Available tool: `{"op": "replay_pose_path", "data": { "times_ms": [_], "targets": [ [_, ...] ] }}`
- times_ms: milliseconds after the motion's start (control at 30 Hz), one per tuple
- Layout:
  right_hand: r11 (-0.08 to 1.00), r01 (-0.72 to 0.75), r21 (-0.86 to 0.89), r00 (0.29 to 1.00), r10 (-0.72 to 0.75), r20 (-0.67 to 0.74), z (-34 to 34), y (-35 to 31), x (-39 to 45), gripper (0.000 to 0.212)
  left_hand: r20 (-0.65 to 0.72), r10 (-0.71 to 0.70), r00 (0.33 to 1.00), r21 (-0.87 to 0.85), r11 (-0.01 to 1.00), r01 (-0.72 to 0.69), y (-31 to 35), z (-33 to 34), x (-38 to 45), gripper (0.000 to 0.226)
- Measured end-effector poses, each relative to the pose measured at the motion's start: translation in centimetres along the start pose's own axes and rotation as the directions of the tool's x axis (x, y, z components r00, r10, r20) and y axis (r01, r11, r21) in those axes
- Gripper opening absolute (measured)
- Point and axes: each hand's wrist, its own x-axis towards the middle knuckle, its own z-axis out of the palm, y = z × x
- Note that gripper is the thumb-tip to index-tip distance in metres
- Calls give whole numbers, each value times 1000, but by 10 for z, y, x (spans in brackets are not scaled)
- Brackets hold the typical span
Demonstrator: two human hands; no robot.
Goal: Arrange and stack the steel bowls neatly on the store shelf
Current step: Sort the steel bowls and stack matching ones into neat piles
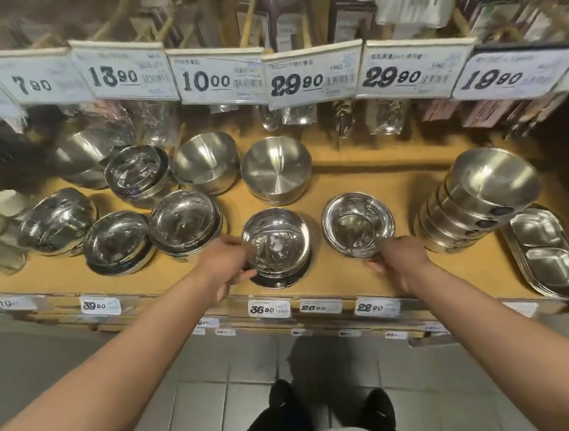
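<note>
Shiny steel bowls stand on a wooden store shelf (407,184). My left hand (227,261) grips the left rim of a polished bowl (278,243) that sits on a small stack near the front edge. My right hand (402,256) holds the near rim of a second polished bowl (356,224) just to the right. Behind them stands a brushed steel bowl (277,169) on a stack, with another brushed bowl (208,162) to its left. Further left lie several mirror-finish bowl stacks (183,220). A leaning tall stack of brushed bowls (474,198) stands at the right.
Divided steel trays (548,254) lie at the shelf's right front corner. Price tags (312,78) hang along the shelf above, with packaged utensils behind them. Small price labels (269,309) line the front edge. Bare wood shows between the right bowl and the tall stack.
</note>
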Motion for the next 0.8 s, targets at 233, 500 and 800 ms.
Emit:
{"op": "replay_pose_path", "data": {
  "times_ms": [233,500,800],
  "targets": [
    [847,323,-423,924,-378,-52,25,12,-62,35,9,38,999,245,969,-39,6,11,21,29],
    [896,378,-234,901,-298,314,75,-16,-71,58,13,42,999,335,941,-44,11,21,32,20],
    [876,401,-267,904,-332,268,80,-21,-61,63,180,-87,980,259,965,39,26,13,25,31]
  ]
}}
